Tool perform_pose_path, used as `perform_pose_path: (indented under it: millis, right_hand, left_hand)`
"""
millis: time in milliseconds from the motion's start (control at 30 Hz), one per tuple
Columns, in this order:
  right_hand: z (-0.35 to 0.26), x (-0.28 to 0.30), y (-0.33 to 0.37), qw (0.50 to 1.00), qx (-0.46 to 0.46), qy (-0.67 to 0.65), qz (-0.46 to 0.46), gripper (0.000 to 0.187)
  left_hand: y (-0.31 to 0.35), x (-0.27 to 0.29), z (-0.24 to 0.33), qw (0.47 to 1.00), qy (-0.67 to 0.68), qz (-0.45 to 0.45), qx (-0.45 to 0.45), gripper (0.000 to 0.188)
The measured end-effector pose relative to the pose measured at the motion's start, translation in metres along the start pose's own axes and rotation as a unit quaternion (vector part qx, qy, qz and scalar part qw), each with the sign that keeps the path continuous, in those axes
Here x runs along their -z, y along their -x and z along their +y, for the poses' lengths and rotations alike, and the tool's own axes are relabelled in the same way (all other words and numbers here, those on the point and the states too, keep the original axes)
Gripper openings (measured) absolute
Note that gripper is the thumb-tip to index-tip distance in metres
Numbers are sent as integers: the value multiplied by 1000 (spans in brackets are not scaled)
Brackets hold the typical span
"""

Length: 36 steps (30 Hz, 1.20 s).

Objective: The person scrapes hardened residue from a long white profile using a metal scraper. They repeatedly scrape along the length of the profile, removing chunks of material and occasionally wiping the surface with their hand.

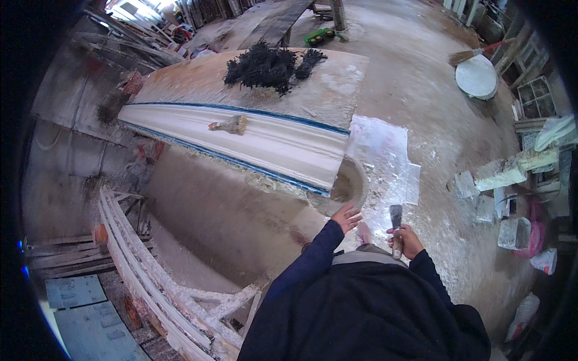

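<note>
The right hand (pixel 411 242) gripped a scraper (pixel 395 219); careless swinging could scratch the moulding (pixel 283 144). The left hand (pixel 347 218), fingers spread, seemed empty.

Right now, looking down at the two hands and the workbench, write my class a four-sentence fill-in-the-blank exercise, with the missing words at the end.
1. The scraper is gripped in the person's ____ hand.
2. The left hand is holding ____.
3. The tool lying on the long white moulding is a ____.
4. The tangled pile beyond the moulding is ____ in colour.

Missing words: right; nothing; brush; black.
</note>
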State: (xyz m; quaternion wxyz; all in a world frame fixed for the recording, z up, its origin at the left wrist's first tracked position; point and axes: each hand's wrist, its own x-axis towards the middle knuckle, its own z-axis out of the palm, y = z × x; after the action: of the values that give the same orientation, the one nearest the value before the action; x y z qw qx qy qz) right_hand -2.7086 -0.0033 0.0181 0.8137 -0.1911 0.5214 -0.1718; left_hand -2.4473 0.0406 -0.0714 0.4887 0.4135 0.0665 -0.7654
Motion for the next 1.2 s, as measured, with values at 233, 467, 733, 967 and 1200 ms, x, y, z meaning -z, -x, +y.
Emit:
perform_pose_path:
  millis: [233, 467, 733, 967, 1200]
  right_hand:
    - [-12, -129, -16, 949, -63, 164, -262, 35]
    - [-1, -183, -46, 938, -23, 301, -170, 29]
    - [-11, -201, -54, 931, -7, 333, -150, 25]
    - [-20, -190, -50, 920, 22, 355, -165, 32]
    - [-3, -194, -65, 921, 69, 357, -144, 30]
  left_hand:
    - [65, 47, 30, 961, 215, 144, -99, 32]
    - [80, 51, 61, 933, 312, 86, -156, 39]
    - [63, 56, 88, 917, 296, 183, -193, 44]
    - [47, 67, 96, 887, 374, 189, -195, 37]
    - [40, 75, 89, 890, 372, 152, -214, 38]
